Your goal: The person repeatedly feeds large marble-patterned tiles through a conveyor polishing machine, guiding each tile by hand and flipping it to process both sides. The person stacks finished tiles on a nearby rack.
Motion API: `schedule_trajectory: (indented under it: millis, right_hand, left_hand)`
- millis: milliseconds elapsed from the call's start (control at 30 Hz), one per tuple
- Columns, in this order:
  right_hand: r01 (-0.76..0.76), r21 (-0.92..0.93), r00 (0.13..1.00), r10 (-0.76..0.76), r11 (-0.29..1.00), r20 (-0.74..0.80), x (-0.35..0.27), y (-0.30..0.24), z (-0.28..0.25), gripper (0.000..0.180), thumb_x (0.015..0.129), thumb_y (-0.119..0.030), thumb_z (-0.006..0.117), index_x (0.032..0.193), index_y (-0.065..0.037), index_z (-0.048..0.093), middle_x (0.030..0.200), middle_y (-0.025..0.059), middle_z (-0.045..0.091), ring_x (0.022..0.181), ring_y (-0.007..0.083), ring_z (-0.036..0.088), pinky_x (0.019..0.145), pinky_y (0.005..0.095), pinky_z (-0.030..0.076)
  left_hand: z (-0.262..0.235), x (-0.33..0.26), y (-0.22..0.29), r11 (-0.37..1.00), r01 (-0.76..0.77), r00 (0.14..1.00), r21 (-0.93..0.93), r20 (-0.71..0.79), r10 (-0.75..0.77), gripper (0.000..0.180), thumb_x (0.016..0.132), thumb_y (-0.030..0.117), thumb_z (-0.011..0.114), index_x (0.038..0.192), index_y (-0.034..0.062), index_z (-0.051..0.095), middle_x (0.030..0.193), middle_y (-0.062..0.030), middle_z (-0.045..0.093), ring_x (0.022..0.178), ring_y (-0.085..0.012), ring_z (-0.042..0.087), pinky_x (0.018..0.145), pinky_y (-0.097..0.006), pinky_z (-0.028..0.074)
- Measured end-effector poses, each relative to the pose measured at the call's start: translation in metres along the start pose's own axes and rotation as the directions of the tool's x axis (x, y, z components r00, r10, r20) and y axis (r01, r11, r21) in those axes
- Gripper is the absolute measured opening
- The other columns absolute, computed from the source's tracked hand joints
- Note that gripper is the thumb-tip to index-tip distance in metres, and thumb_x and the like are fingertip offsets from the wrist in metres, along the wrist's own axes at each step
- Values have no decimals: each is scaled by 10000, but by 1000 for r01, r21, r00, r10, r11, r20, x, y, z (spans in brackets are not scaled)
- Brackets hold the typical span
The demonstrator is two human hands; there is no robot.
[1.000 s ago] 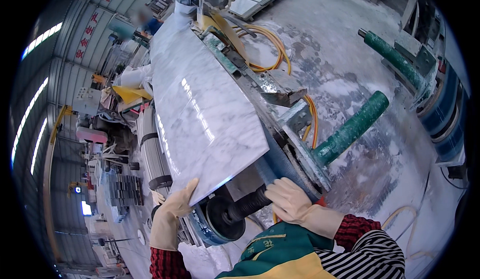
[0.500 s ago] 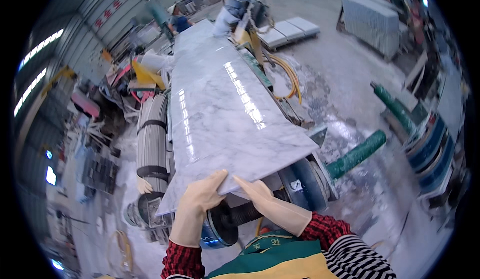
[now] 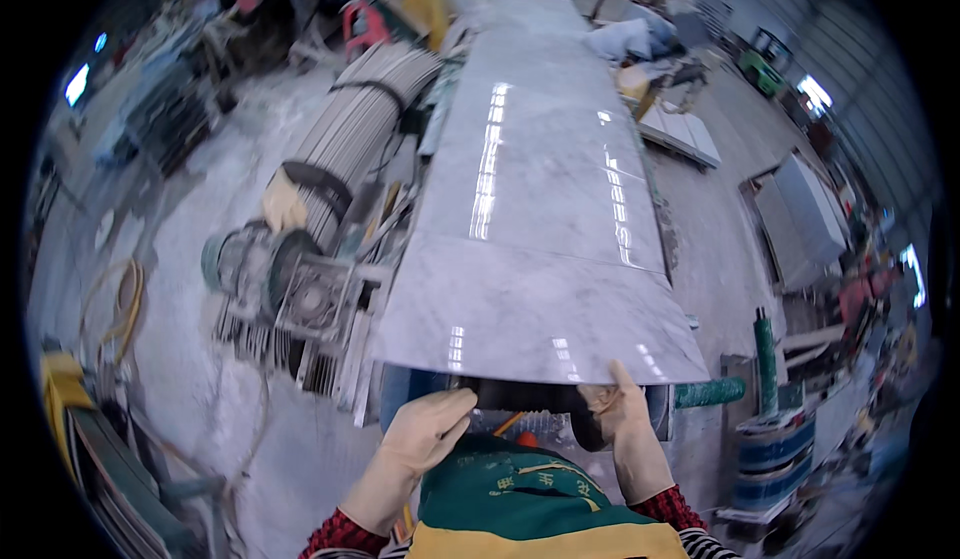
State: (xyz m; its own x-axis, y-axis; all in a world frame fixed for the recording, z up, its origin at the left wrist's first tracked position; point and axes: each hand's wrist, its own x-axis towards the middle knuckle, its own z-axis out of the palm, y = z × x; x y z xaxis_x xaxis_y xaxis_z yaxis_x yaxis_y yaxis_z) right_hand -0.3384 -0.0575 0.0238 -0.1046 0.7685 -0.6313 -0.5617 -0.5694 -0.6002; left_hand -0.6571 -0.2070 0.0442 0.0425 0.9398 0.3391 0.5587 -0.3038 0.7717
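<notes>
A glossy white marble slab with grey veins lies at the near end of a long run of similar slabs, a thin seam between them. My right hand, in a cream rubber glove, grips the slab's near edge toward its right corner, one digit on top and the others at or below the edge. Just below that edge, left of the middle, my left hand wears a matching glove. Its fingers are pressed together and curled, apart from the slab, with nothing visible in them. A dark roller shows under the edge.
On the left a ribbed grey bundle with black straps stands by a motor, a cream glove resting against it. Green cylinders and a blue drum are at the right. Pale slabs stand farther back.
My left hand has come off the slab's edge. My right hand has shifted right along it toward the corner. The view has turned, and the slab's near edge now runs nearly level across it.
</notes>
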Motion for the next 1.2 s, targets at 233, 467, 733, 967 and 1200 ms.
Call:
schedule_trajectory:
  millis: [233, 467, 733, 967, 1200]
  right_hand:
    - [184, -92, 969, -197, 978, -150, -4, -17, 31, 369, 956, -297, 745, 1198, -33, 656, 1105, 103, 756, 898, 265, 754, 728, 367, 640]
    - [276, -265, 950, -303, 924, -69, -8, -37, 51, 319, 942, -344, 737, 1087, -65, 686, 911, 44, 756, 611, 185, 669, 510, 268, 553]
    - [292, -305, 948, -315, 907, -31, -2, -50, 50, 355, 977, -384, 671, 1127, -63, 680, 960, 53, 764, 629, 179, 687, 504, 256, 574]
    - [288, -300, 947, -317, 909, -51, 3, -59, 35, 373, 996, -345, 651, 1200, -33, 662, 1119, 98, 763, 837, 217, 757, 611, 303, 645]
    - [317, -119, 933, -332, 941, -142, -12, -27, 54, 323, 956, -209, 702, 1213, -18, 656, 1148, 119, 753, 943, 268, 743, 720, 341, 624]
  left_hand:
    - [-3, -31, -51, 933, 296, 951, -206, 154, -268, 422, 989, 244, 656, 1364, 57, 607, 1244, -208, 693, 1087, -411, 672, 905, -448, 563]
    - [4, 2, -44, 552, 277, 936, -787, 90, -341, 570, 1005, 229, 676, 1494, 2, 492, 1326, -223, 676, 1226, -282, 671, 1025, -410, 536]
    - [-55, 42, -31, 571, 293, 916, -767, 55, -397, 432, 1022, 289, 639, 1328, -13, 609, 1115, -135, 758, 887, -232, 710, 824, -317, 550]
    - [-36, 41, -55, 987, -58, 985, -148, -171, 32, 563, 935, 121, 611, 1483, 59, 496, 998, -126, 746, 887, -265, 725, 828, -367, 564]
    - [-8, 28, -73, 994, 44, 976, -103, -210, -65, 643, 896, 18, 581, 1519, 24, 419, 877, -190, 714, 757, -374, 706, 663, -410, 573]
